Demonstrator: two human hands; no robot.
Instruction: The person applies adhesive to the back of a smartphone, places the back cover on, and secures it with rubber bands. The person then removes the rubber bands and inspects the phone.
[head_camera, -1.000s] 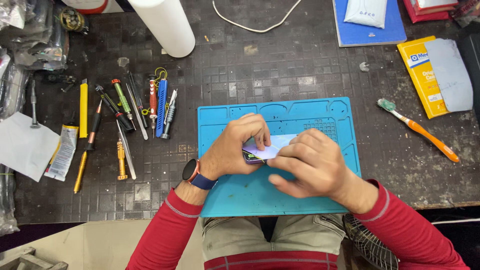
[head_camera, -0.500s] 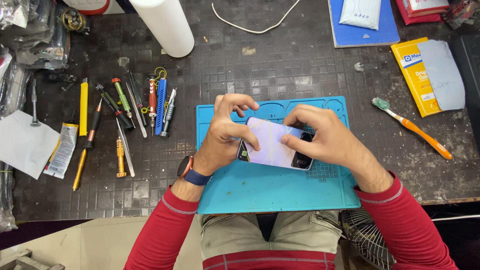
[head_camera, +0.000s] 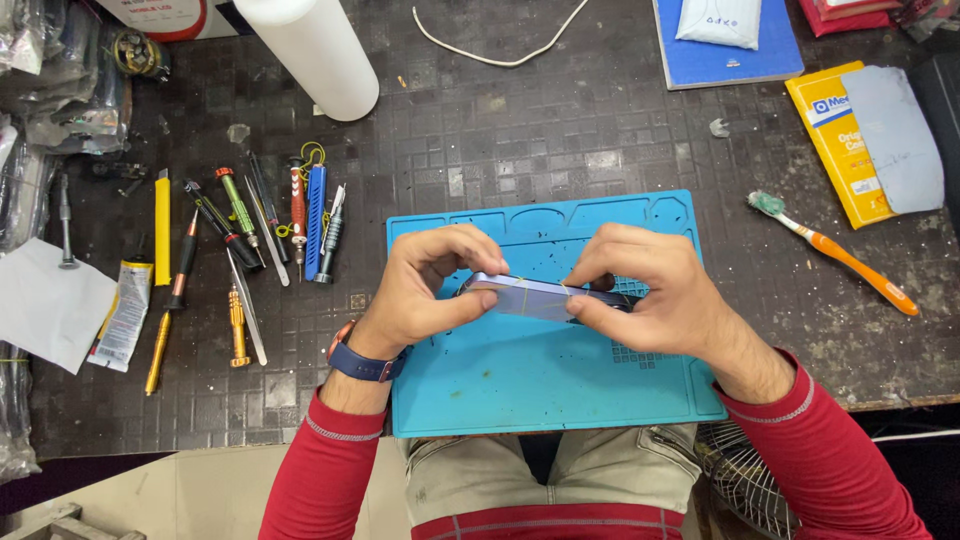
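The table (head_camera: 560, 130) carries a blue work mat (head_camera: 540, 380), with screwdrivers and tweezers (head_camera: 250, 240) laid out well to the mat's left. The phone (head_camera: 530, 296), held flat and face-up half a second ago, is now turned on edge above the mat; the side seam faces up, so the work appears to centre on that edge. The left hand (head_camera: 425, 290) pinches one end. The right hand (head_camera: 650, 295) grips the other end, fingers closed.

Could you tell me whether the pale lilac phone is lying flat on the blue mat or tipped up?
Tipped up: the pale lilac phone shows mostly its edge, pinched between left hand and right hand.
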